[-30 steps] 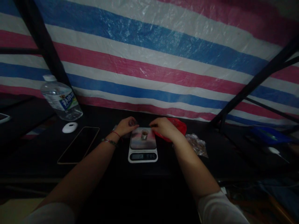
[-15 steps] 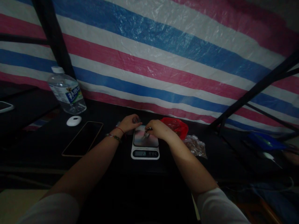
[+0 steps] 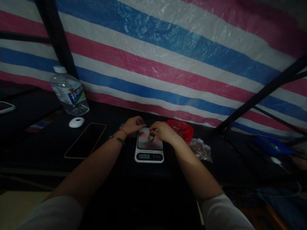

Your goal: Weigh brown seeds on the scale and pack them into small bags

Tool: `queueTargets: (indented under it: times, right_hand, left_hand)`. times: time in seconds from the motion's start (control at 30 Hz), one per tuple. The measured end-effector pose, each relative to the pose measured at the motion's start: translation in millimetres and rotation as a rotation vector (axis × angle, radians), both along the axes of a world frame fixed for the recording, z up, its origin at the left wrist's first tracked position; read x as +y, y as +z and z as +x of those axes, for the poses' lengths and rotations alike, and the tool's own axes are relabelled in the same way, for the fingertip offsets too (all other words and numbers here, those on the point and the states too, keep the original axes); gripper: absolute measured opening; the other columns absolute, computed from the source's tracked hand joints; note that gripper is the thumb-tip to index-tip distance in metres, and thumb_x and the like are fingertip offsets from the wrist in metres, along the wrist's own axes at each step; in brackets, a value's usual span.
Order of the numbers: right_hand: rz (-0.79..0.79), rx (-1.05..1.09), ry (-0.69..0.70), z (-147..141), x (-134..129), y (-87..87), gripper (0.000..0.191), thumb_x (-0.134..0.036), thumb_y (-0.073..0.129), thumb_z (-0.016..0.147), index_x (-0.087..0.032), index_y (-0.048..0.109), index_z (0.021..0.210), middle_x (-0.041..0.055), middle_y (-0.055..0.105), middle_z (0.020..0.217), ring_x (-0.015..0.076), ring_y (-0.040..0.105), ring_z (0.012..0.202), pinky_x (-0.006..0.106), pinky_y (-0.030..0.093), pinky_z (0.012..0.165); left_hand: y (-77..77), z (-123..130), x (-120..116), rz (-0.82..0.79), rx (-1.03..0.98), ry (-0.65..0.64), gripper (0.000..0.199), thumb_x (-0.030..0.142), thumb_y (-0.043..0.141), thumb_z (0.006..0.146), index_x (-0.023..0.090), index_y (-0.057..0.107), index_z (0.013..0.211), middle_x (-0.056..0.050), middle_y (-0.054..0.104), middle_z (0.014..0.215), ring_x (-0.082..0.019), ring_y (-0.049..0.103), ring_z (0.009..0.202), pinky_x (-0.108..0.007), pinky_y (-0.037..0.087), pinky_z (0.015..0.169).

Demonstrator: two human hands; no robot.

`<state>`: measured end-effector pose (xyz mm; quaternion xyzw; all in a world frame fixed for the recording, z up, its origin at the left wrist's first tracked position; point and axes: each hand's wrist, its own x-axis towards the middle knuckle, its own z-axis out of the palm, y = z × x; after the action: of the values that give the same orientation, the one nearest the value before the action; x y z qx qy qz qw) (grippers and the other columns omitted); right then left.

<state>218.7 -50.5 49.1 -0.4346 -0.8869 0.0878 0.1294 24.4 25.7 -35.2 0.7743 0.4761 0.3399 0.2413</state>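
Observation:
A white kitchen scale [image 3: 149, 159] with a shiny metal platform sits in front of me, its small display lit. On the platform stands a small shiny cylinder [image 3: 151, 138], slightly tilted, with a brownish top. The fingers of my right hand [image 3: 163, 131] are closed at its upper end. My left hand [image 3: 132, 125], wearing a red cord and a beaded bracelet, is by the platform's far left corner. Its fingers are closed on a small clear, roundish piece [image 3: 140, 122], too dim to name. A clear plastic bag of brown bits [image 3: 200, 149] and a red plastic bag [image 3: 182, 130] lie right of the scale.
On the left of the black table are a phone [image 3: 86, 140], a white rounded case [image 3: 76, 122] and a large clear bottle [image 3: 69, 91]. A blue packet [image 3: 272, 145] lies far right. A striped plastic sheet [image 3: 153, 60] and dark metal poles [image 3: 259, 92] stand behind.
The fingers of my right hand have shifted slightly on the cylinder, so more of its brownish top shows. My left hand stays in nearly the same place. The view has shifted a little.

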Motion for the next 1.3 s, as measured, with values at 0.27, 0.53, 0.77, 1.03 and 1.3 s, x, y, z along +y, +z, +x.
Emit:
queueTargets:
  times: [0.27, 0.53, 0.77, 1.03, 1.3]
  right_hand:
    - [0.137, 0.091, -0.479, 77, 24, 0.7, 0.028, -0.012, 0.048, 0.084, -0.016, 0.071, 0.1, 0.009, 0.071, 0.102, 0.0194, 0.064, 0.095, 0.028, 0.046, 0.087]
    - [-0.172, -0.124, -0.511, 122, 39, -65.6, 0.039, -0.03, 0.055, 0.087, -0.015, 0.062, 0.122, 0.0139, 0.064, 0.122, 0.0232, 0.059, 0.112, 0.029, 0.042, 0.096]
    - [-0.159, -0.082, -0.428, 112, 40, -73.5, 0.04, -0.005, 0.053, 0.077, -0.016, 0.069, 0.112, 0.0109, 0.068, 0.116, 0.0209, 0.062, 0.109, 0.024, 0.042, 0.094]
    - [-0.12, -0.086, -0.52, 122, 38, -69.5, 0.028, -0.011, 0.057, 0.08, -0.018, 0.073, 0.103, 0.0087, 0.071, 0.108, 0.019, 0.065, 0.102, 0.023, 0.044, 0.089]
    - [-0.057, -0.015, -0.555, 128, 39, -67.2, 0.025, -0.014, 0.058, 0.083, -0.019, 0.072, 0.103, 0.0065, 0.071, 0.108, 0.0186, 0.064, 0.103, 0.024, 0.044, 0.092]
  left_hand:
    - [2.8, -1, -5, -0.034, 0.004, 0.004, 0.039, 0.052, 0.062, 0.072, 0.019, 0.064, 0.093, -0.004, 0.068, 0.088, -0.019, 0.062, 0.078, -0.031, 0.048, 0.071]
    - [1.9, 1, -2, -0.046, 0.033, 0.008, 0.039, 0.051, 0.065, 0.07, 0.019, 0.064, 0.093, -0.004, 0.068, 0.087, -0.02, 0.062, 0.078, -0.032, 0.049, 0.071]
    - [1.0, 2, -3, -0.038, 0.047, 0.023, 0.04, 0.052, 0.064, 0.07, 0.019, 0.063, 0.093, -0.005, 0.068, 0.088, -0.019, 0.062, 0.077, -0.032, 0.049, 0.07]
    - [-6.5, 1, 3, -0.017, 0.067, 0.046, 0.042, 0.055, 0.063, 0.071, 0.02, 0.062, 0.095, -0.005, 0.068, 0.09, -0.02, 0.063, 0.08, -0.032, 0.049, 0.073]
    - [-6.0, 0, 3, -0.03, 0.048, 0.025, 0.043, 0.056, 0.063, 0.07, 0.02, 0.062, 0.095, -0.003, 0.066, 0.085, -0.018, 0.062, 0.077, -0.031, 0.049, 0.071]
